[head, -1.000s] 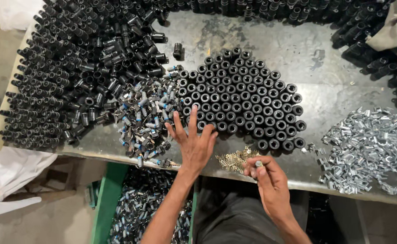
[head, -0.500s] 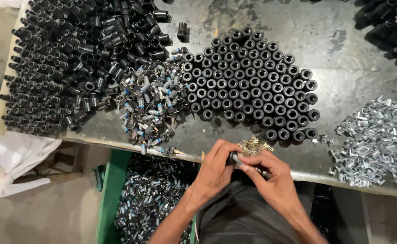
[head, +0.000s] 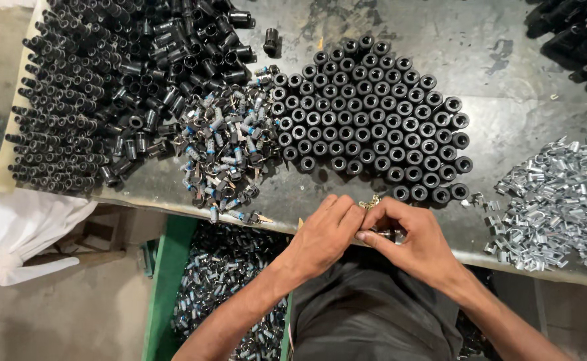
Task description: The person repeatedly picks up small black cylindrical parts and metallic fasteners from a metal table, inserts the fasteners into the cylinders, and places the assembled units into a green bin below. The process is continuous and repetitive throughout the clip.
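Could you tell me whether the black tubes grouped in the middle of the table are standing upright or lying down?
Upright: the grouped black tubes show round open ends facing the camera, unlike the heaped tubes lying sideways at left.

Both bare forearms reach up from below and converge. The left hand (head: 323,234) and right hand (head: 410,241) meet fingertip to fingertip, fingers curled, apparently pinching something small between them.

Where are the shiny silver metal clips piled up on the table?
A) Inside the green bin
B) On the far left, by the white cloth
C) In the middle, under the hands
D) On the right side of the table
D: the heap of silver clips lies at the right end of the table, to the right of the upright black tubes and apart from both hands.
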